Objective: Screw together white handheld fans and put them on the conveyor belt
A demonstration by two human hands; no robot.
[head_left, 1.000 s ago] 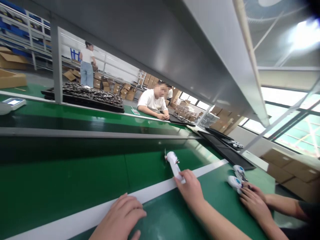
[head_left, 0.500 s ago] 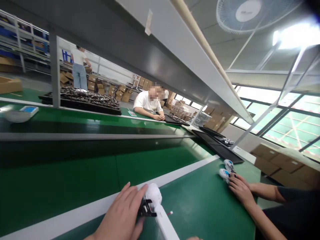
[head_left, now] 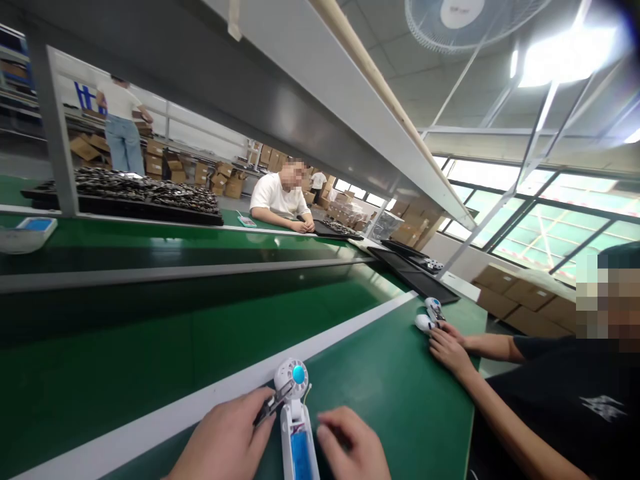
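Two hands | left hand (head_left: 225, 441) and right hand (head_left: 350, 448) flank white fan housing (head_left: 295, 427)

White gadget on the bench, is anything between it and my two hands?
Nothing visible. The left hand already touches the black part at the white gadget near its round head; the right hand lies just beside it on the green bench.

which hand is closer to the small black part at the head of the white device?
Left. The left hand has its fingers on the black part beside the white device; the right hand sits across the device, apart from it.
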